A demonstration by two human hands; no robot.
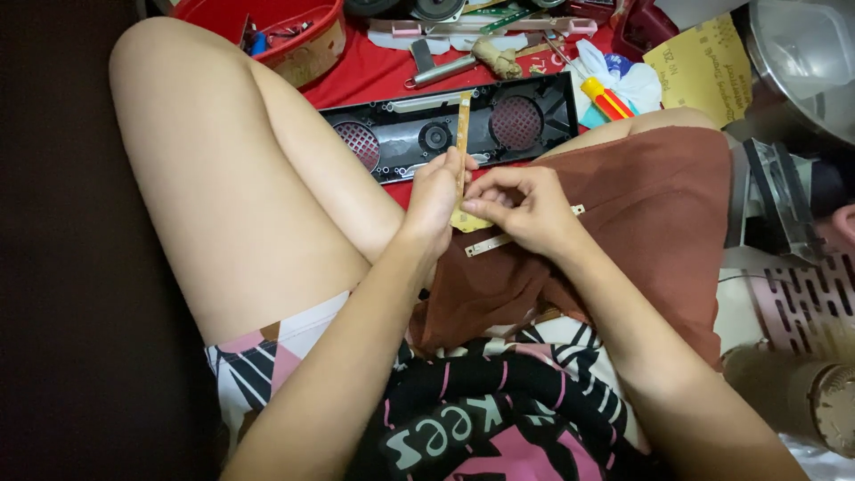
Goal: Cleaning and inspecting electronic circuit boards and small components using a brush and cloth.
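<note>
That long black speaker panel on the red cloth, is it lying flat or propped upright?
Flat. The black speaker panel lies face up on the red cloth, both round grilles showing.

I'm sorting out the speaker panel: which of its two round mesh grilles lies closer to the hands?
The left grille on the black speaker panel: it sits lower in view, nearer the left hand, while the right grille lies farther up.

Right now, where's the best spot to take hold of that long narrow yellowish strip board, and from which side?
Probably its free upper half, pinched across the narrow edges from the side. The long narrow yellowish strip board stands nearly upright; the left hand and right hand crowd its lower end, so only the top is open for a grip.
</note>
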